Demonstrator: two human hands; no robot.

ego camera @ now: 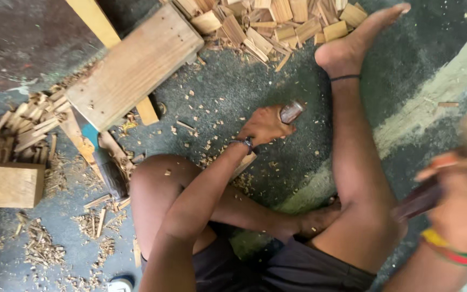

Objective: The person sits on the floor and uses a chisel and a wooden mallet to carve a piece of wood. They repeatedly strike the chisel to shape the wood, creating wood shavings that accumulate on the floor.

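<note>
I sit on the floor with my legs folded. My left hand [265,126] reaches forward between my legs and grips a small reddish-brown wood piece [291,112], held against the dark floor. A flat wooden slat [246,162] lies under that wrist. My right hand [463,208] is raised close to the camera at the right edge and is blurred. It is closed around a dark brown tool [421,199]; I cannot make out what kind. Coloured bands circle that wrist.
A wooden bench [136,65] stands tilted at upper left. Several cut wood pieces are heaped at the top [277,21] and at the left [28,124]. A square block [16,185] sits at far left. Chips litter the floor. My bare foot [352,43] stretches to the upper right.
</note>
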